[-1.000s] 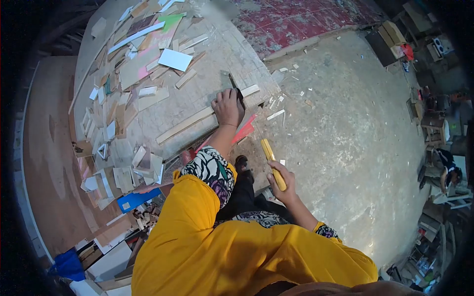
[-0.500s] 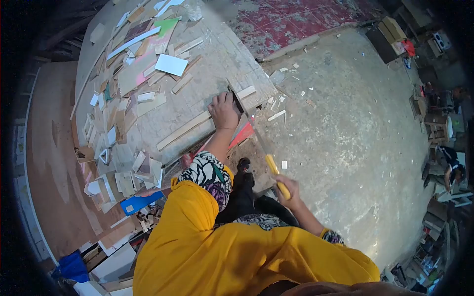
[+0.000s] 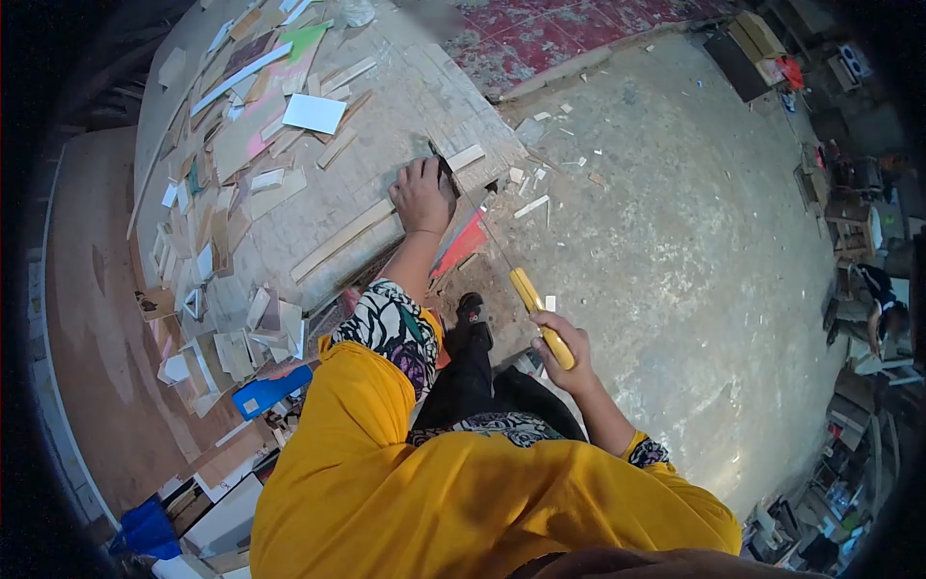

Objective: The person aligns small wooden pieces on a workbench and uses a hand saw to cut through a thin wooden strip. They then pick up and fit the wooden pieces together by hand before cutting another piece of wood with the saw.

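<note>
My right hand (image 3: pixel 567 359) is wrapped round the yellow handle of a hand saw (image 3: pixel 541 317), out over the floor. The thin blade runs up and left from the handle to a dark block (image 3: pixel 446 180) beside my left hand. My left hand (image 3: pixel 422 198) presses down on a long pale wooden strip (image 3: pixel 347 237) near the table's corner, its fingers closed at the dark block. A short end of the strip shows past the blade. The left palm hides the middle of the strip.
Wood offcuts and a white board piece (image 3: pixel 314 114) lie on the worktable (image 3: pixel 405 92). Small scraps (image 3: pixel 531 206) are scattered on the concrete floor (image 3: pixel 656 241). A blue piece (image 3: pixel 272 391) lies at the table's near edge. A person (image 3: pixel 883 314) is at the far right.
The saw handle has shifted slightly left and up relative to the floor scraps, still in my right hand. The whole view has shifted a little, and my left hand stays on the strip.
</note>
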Tool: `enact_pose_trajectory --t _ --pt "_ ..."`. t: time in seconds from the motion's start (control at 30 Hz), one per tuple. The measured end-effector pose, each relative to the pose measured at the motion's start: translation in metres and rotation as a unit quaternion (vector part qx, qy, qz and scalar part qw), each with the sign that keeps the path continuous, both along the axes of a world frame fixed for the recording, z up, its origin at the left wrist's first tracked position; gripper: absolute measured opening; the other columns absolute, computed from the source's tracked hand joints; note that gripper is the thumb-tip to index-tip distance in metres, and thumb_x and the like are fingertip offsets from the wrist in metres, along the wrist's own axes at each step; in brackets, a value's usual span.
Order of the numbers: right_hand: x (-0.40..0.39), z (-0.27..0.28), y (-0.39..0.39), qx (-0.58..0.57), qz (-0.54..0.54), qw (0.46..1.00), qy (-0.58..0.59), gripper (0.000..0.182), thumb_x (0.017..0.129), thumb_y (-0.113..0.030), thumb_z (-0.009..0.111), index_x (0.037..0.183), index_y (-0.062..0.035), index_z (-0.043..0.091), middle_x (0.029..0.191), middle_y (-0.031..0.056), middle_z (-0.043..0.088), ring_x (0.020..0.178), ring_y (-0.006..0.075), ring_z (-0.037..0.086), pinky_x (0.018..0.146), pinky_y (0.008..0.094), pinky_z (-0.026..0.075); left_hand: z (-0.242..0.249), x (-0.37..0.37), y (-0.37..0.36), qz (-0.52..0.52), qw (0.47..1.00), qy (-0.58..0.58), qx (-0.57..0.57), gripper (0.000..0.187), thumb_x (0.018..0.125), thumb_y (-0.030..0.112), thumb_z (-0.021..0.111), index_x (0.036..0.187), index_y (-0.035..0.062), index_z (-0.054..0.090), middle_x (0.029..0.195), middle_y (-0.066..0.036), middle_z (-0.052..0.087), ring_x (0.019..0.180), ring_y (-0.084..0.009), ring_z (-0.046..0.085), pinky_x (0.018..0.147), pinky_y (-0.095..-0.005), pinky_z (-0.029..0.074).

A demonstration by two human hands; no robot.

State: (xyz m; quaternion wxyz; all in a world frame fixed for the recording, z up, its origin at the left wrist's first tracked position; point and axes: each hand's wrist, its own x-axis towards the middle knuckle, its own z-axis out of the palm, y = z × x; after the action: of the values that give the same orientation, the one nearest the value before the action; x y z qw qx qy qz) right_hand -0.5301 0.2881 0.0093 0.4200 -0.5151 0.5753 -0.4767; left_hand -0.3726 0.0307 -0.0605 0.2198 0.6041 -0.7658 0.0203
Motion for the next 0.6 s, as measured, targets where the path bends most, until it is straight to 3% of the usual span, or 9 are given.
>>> enact_pose_trajectory --t 0.27,0.33,0.4,0.47,0.6 --pt "0.028 0.004 -0.006 -0.025 -0.031 0.999 0.014 0.031 0.077 0.000 0.061 0.107 -0.0068 0.058 0.085 0.0130 0.064 0.066 0.0215 0.064 0.060 0.0273 0.048 -0.006 0.003 -0.005 0.006 1.000 -0.002 0.019 0.026 0.073 0.019 0.061 0.098 0.0146 0.059 0.102 -0.002 0.055 0.099 -0.0235 0.048 0.083 -0.0411 0.036" --pt "0.029 -0.012 -0.023 -0.061 -0.026 0.995 0.069 0.032 0.077 -0.001 0.061 0.108 -0.0073 0.057 0.089 0.0144 0.064 0.072 0.0239 0.065 0.063 0.0282 0.049 -0.003 0.001 -0.003 0.004 1.000 -0.004 0.024 0.026 0.072 0.018 0.061 0.098 0.0143 0.059 0.102 -0.001 0.055 0.098 -0.0235 0.049 0.082 -0.0409 0.036" --pt "0.023 -0.023 -0.064 -0.050 -0.031 0.998 0.012 0.031 0.078 -0.002 0.060 0.109 -0.0075 0.057 0.095 0.0153 0.064 0.080 0.0259 0.066 0.068 0.0292 0.050 0.004 0.001 -0.001 0.001 0.999 -0.013 0.049 0.026 0.075 0.014 0.053 0.101 0.0130 0.058 0.104 -0.002 0.053 0.101 -0.0245 0.048 0.082 -0.0420 0.037" --pt "0.024 -0.031 -0.076 -0.070 -0.016 0.997 0.006 0.030 0.079 -0.002 0.060 0.109 -0.0069 0.057 0.096 0.0158 0.064 0.083 0.0262 0.065 0.070 0.0294 0.050 0.001 0.003 -0.006 0.009 0.999 -0.026 0.046 0.027 0.073 0.015 0.057 0.100 0.0134 0.059 0.103 -0.002 0.054 0.099 -0.0239 0.049 0.082 -0.0412 0.036" --pt "0.033 -0.037 -0.041 -0.107 -0.040 0.992 0.048 0.031 0.079 -0.003 0.059 0.109 -0.0060 0.057 0.097 0.0164 0.063 0.084 0.0280 0.065 0.071 0.0295 0.049 -0.007 0.003 -0.005 0.007 1.000 -0.011 0.013 0.028 0.071 0.017 0.061 0.099 0.0135 0.059 0.101 -0.003 0.054 0.098 -0.0233 0.049 0.082 -0.0404 0.036"
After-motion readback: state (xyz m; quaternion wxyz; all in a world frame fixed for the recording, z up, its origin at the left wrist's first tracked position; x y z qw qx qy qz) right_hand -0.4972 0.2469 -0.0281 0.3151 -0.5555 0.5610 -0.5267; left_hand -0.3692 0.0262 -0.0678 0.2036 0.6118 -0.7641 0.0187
